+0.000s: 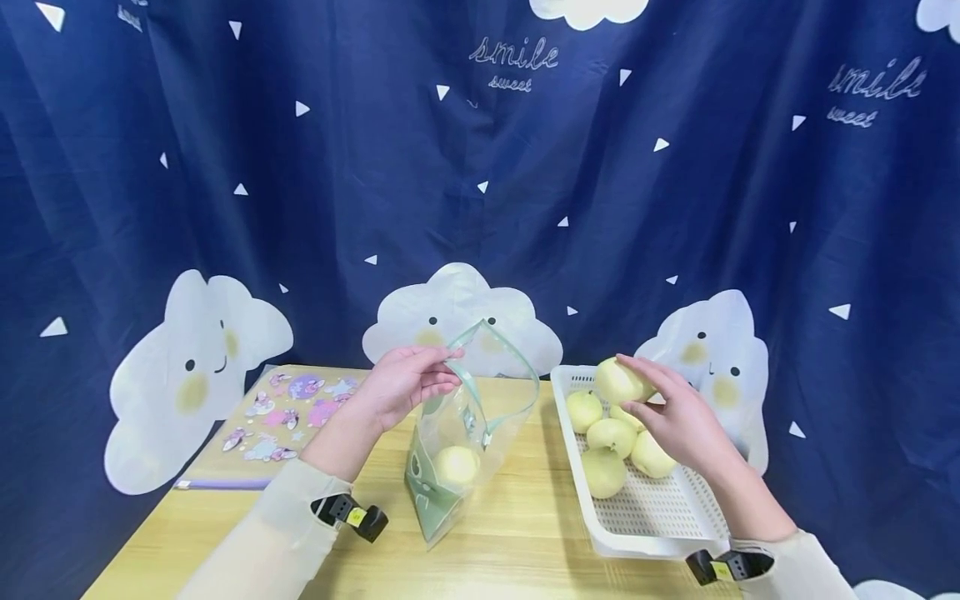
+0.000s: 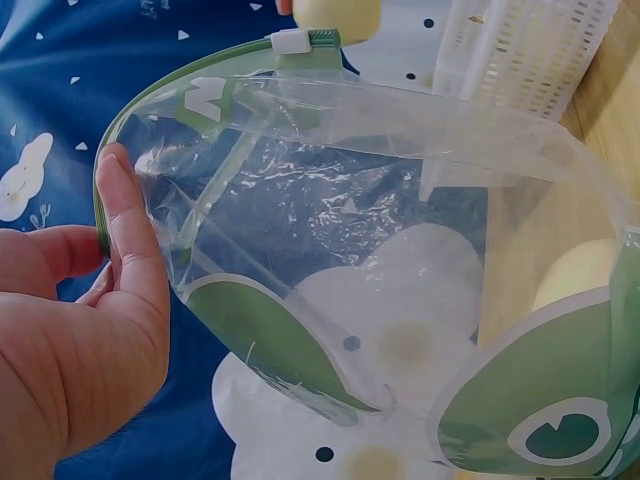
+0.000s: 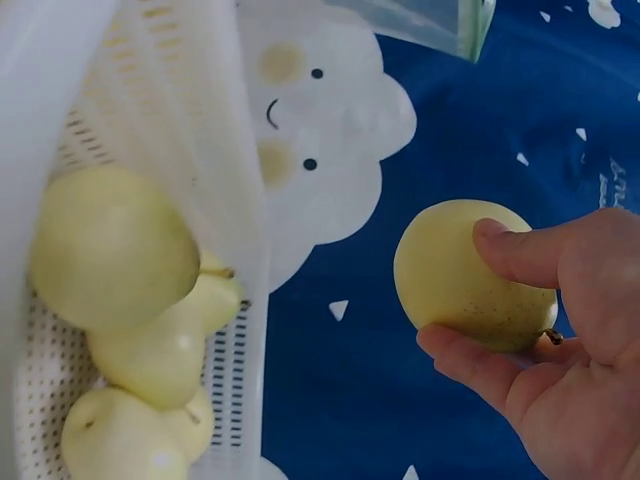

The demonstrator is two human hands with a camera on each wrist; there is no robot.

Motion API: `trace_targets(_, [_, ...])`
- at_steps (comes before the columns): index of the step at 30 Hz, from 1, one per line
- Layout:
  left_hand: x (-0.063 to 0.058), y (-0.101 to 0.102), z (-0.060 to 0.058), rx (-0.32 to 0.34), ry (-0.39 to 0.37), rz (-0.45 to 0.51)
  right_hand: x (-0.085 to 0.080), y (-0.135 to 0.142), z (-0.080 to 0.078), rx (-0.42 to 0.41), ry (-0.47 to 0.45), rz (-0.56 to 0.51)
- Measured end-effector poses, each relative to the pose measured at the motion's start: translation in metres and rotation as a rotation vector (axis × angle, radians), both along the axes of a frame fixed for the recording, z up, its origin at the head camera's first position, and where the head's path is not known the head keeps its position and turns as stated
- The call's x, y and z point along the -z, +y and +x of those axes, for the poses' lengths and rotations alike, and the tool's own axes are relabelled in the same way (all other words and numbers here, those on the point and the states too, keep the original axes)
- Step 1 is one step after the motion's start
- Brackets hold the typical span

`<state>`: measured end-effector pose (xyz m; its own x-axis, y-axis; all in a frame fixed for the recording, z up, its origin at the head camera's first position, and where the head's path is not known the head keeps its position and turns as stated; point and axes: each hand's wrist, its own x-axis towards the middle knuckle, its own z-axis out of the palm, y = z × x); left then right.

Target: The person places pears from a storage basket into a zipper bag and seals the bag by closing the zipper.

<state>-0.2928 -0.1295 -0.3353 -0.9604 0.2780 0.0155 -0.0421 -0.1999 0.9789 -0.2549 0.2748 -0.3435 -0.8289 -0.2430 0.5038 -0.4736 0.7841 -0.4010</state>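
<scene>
The left hand [image 1: 405, 385] pinches a clear, green-edged plastic bag [image 1: 437, 505] with one round pale-yellow fruit [image 1: 457, 465] inside. The right hand [image 1: 681, 415] grips another such fruit [image 1: 619, 382] near the white perforated plastic basket [image 1: 654, 507].

The bag [image 2: 330, 200] is glossy plastic, the fruit [image 3: 450, 270] smooth, the basket [image 1: 645, 512] plastic, the table [image 1: 517, 533] wood, the curtain [image 1: 405, 167] cloth.

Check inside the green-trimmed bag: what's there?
One pale yellow fruit shows low in the green-trimmed bag. Its green print hides part of the bottom; anything behind that can't be seen.
</scene>
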Motion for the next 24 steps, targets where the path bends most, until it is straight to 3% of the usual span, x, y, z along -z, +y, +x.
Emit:
trace_targets(7, [-0.001, 0.001, 0.001, 0.003, -0.004, 0.002, -0.012, -0.021, -0.003, -0.051, 0.026, -0.066])
trace_targets(13, [-0.002, 0.002, 0.001, 0.001, -0.008, 0.003, -0.026, -0.048, -0.005, -0.142, 0.038, -0.168])
trace_targets(24, [-0.001, 0.001, -0.001, 0.003, -0.008, 0.003, -0.042, -0.089, -0.005, -0.241, 0.083, -0.161])
